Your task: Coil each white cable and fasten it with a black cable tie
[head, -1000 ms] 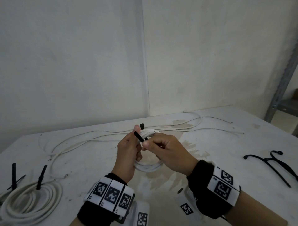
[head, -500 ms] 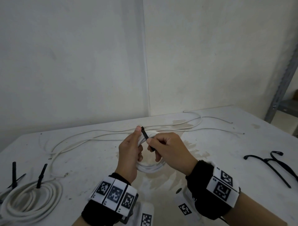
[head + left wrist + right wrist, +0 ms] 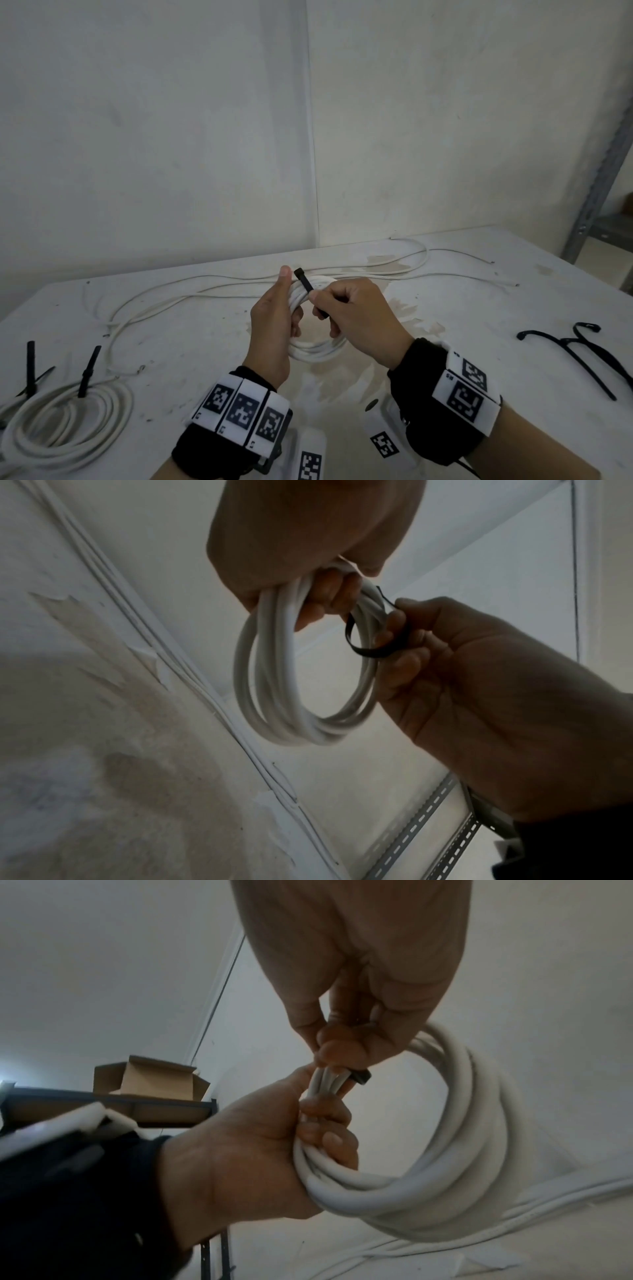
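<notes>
A coiled white cable (image 3: 317, 351) hangs upright above the table's middle, held at its top by my left hand (image 3: 274, 318), whose fingers curl round the strands (image 3: 274, 642) (image 3: 445, 1164). A black cable tie (image 3: 306, 283) loops round the coil's top (image 3: 363, 649), its head (image 3: 360, 1077) poking up beside my left thumb. My right hand (image 3: 349, 308) pinches the tie's strap between thumb and forefinger, right next to the left hand. Loose white cables (image 3: 191, 294) trail uncoiled across the far tabletop.
Two coiled cables (image 3: 61, 431) with black ties (image 3: 87, 371) standing up lie at the table's left front. Spare black ties (image 3: 582, 356) lie at the right. A metal shelf post (image 3: 596, 181) stands beyond the right edge; a cardboard box (image 3: 150, 1079) sits on a shelf.
The tie's strap has been drawn down across the coil's top, and my right hand has shifted its pinch lower along it. The left hand keeps its grip on the coil.
</notes>
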Motion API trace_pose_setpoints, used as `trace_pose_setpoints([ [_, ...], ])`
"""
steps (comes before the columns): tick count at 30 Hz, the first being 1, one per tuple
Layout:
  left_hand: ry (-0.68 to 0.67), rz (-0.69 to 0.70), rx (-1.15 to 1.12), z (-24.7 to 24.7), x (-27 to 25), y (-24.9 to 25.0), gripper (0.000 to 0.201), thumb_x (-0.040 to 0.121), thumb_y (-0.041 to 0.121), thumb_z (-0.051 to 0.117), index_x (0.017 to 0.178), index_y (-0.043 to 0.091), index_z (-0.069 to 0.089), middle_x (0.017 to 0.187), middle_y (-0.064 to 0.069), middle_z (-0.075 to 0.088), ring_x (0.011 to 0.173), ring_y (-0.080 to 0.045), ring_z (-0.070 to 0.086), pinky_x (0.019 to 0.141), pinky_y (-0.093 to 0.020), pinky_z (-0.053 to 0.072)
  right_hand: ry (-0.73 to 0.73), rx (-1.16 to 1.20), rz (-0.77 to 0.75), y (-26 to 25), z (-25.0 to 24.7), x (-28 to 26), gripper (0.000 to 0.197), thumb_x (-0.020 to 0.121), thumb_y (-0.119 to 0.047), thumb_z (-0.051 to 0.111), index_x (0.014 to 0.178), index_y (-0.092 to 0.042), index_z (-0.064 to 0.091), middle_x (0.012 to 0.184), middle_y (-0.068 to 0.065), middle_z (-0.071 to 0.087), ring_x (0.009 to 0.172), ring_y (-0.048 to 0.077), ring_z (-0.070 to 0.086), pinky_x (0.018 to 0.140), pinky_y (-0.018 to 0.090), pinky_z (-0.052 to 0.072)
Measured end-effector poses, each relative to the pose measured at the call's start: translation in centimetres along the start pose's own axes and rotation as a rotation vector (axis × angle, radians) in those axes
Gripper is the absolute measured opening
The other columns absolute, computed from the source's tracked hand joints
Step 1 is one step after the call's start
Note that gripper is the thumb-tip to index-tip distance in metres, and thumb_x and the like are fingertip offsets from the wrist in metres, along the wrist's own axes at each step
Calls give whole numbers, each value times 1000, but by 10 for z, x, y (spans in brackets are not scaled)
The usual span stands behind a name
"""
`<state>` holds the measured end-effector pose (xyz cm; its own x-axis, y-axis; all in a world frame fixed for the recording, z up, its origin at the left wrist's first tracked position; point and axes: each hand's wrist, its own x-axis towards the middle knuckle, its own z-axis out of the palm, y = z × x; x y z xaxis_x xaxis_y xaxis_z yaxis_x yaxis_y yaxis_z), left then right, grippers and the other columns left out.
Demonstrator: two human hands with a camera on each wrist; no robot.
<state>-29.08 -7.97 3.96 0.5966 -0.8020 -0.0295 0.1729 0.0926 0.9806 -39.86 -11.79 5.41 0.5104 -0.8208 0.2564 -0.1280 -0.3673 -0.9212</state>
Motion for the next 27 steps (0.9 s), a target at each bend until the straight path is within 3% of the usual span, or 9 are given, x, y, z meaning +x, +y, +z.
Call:
trace_pose_setpoints([
  [7, -44, -38, 6, -1, -2, 3, 29, 88, 42, 55, 71, 18, 59, 42, 10, 40, 41, -6, 33, 49, -23, 29, 3, -10, 2, -1, 1, -2, 32, 88, -16, 58, 61, 1, 61, 47, -9, 54, 37, 4, 43, 42, 11, 36],
  [12, -42, -15, -7, 1, -3, 3, 27, 89, 38, 55, 71, 19, 60, 43, 10, 40, 44, -7, 32, 49, -23, 29, 21, -4, 21, -2, 1, -3, 33, 88, -16, 57, 58, -3, 58, 40, -12, 52, 35, 4, 42, 42, 11, 35],
  [20, -27, 29, 7, -1, 0, 3, 29, 89, 36, 56, 66, 18, 58, 43, 11, 40, 44, -6, 33, 47, -21, 29, 26, 79, 42, -5, 4, -2, 30, 88, -14, 56, 61, -2, 58, 56, -2, 54, 38, 2, 42, 42, 12, 36],
  [27, -9, 60, 23, 1, 2, 3, 27, 88, 34, 57, 67, 17, 62, 47, 10, 44, 41, -3, 34, 41, -15, 30, 129, -33, -53, -1, 15, 2, 30, 89, -26, 58, 62, -15, 61, 56, -7, 55, 43, 3, 50, 46, 10, 37],
])
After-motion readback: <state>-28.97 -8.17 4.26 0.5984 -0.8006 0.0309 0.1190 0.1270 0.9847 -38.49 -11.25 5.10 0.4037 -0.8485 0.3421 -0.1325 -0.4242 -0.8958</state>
